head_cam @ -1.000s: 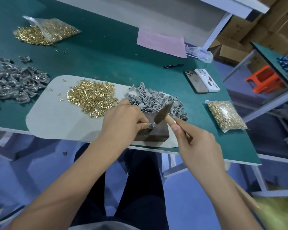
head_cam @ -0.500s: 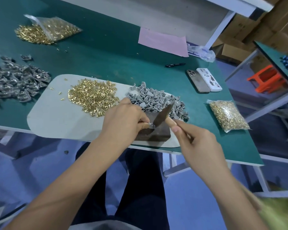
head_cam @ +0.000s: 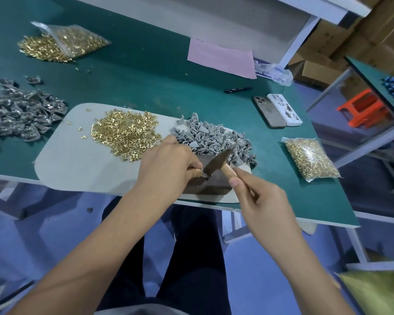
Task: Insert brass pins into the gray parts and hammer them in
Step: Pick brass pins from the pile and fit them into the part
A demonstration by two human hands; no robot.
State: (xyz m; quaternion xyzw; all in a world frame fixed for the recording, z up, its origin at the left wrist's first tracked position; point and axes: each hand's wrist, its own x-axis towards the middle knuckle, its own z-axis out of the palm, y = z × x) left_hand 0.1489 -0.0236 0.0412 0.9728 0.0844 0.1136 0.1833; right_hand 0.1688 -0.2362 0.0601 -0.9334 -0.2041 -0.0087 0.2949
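Pins [head_cam: 124,134], loose in a heap on the pale mat [head_cam: 73,160], are looking small, light, hard and smooth, likely to roll; each is best pinched between fingertips. Left hand [head_cam: 166,167] is closing narrowly on something at the dark block [head_cam: 212,186]; the piece itself is hidden, presumably one gray part, pinned under the fingertips. Hammer [head_cam: 216,163] is meeting that spot, its wooden handle gripped by the right hand [head_cam: 263,206]. Gray parts [head_cam: 214,138], stiff mouldings, are lying just beyond both hands.
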